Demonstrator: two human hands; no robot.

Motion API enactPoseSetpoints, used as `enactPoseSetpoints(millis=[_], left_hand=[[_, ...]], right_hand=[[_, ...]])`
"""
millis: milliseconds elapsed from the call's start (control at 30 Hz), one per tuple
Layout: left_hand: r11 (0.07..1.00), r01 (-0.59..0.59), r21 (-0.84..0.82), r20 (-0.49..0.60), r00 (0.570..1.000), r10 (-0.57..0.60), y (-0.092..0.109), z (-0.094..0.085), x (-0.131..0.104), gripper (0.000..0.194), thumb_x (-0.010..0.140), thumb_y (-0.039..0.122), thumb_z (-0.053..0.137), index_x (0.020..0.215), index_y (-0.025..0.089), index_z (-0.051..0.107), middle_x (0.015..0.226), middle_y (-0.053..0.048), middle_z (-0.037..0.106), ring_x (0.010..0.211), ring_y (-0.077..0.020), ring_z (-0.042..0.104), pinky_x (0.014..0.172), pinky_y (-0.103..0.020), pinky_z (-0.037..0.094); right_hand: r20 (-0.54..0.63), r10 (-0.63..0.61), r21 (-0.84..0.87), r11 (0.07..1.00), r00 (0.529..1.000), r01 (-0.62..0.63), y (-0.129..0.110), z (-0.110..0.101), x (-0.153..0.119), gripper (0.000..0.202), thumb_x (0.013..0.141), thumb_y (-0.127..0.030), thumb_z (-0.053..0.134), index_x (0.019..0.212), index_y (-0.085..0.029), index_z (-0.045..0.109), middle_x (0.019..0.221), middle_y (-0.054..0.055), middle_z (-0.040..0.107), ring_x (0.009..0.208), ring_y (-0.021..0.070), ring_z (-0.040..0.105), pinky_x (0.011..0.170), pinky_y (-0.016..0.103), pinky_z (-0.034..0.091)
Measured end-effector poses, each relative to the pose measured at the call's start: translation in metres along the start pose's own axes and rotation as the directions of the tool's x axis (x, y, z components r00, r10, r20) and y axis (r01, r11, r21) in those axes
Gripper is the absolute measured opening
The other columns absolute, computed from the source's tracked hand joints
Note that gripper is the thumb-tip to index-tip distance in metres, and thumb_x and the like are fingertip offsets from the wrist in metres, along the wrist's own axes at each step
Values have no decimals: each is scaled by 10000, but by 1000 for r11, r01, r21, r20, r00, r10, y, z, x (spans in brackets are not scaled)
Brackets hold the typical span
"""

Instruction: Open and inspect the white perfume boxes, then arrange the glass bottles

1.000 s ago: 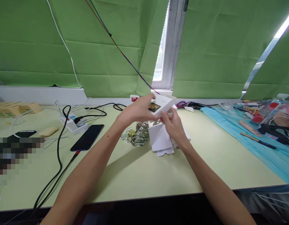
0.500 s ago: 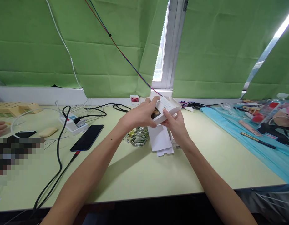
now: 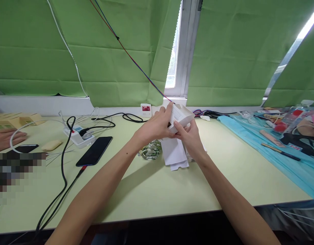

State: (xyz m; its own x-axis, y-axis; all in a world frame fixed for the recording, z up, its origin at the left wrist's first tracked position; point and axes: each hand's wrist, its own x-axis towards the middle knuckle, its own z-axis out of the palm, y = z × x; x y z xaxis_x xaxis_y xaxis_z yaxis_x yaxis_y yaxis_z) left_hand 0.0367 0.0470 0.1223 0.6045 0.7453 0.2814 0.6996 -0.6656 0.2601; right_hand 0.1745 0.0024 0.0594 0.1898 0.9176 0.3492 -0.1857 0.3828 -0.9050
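Observation:
Both of my hands hold a small white cardboard box (image 3: 181, 115) above the table, tilted, with printed text on one face. My left hand (image 3: 159, 125) wraps round its left side, covering most of a dark picture panel. From the lower right my right hand (image 3: 189, 133) grips it, thumb pressed on the near face. Beneath my hands a folded white paper piece (image 3: 173, 153) lies on the table, partly over another white box (image 3: 191, 158). A clear glass object (image 3: 150, 150) sits just left of the paper; its upper part is hidden by my left hand.
On the left are a black smartphone (image 3: 94, 151), a white power strip (image 3: 79, 136) and black cables (image 3: 64, 163). Another person's hand (image 3: 9, 139) rests at the far left. A light-blue cloth (image 3: 269, 149) with a pen (image 3: 280, 151) and bottle lies right. A small picture card (image 3: 146, 109) stands behind.
My left hand has slid slightly rightward over the box, covering more of its picture panel. The other person's hand has come further into view from the left.

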Motion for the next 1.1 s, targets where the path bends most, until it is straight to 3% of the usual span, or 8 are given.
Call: enactPoseSetpoints(millis=[233,533,867,1100], left_hand=[[999,28,45,55,998,-30,-6,-7,3,961,663,352,801,1472,215,300,1360,-153,521,1235,-375,532,987,-427,487],[987,97,130,126,986,-114,-18,-21,-1,941,599,211,788,1415,242,320,1284,-131,545,1142,-348,565,772,-337,504],[987,46,153,207,975,-77,-25,-25,0,1080,595,227,747,1497,187,155,1304,-176,556,1033,-287,595,672,-280,427],[990,14,139,251,967,-49,-27,-26,2,1228,631,277,775,1565,313,-22,1235,-124,596,910,-249,610,701,-279,428]], right_hand=[[1,37,-4,999,999,-37,1,0,1,598,816,-546,737,1250,-218,490,992,73,761,896,259,768,850,463,654],[-47,39,-22,999,998,-40,2,-1,5,500,882,-609,619,1171,-216,509,974,80,741,870,248,779,854,422,653],[-60,21,33,999,998,-19,4,-2,5,398,881,-540,663,1095,-227,541,845,5,712,736,203,775,745,387,677],[-84,-6,9,1000,996,6,9,-5,7,383,944,-453,577,1252,-250,476,787,-6,705,684,200,766,693,388,679]])
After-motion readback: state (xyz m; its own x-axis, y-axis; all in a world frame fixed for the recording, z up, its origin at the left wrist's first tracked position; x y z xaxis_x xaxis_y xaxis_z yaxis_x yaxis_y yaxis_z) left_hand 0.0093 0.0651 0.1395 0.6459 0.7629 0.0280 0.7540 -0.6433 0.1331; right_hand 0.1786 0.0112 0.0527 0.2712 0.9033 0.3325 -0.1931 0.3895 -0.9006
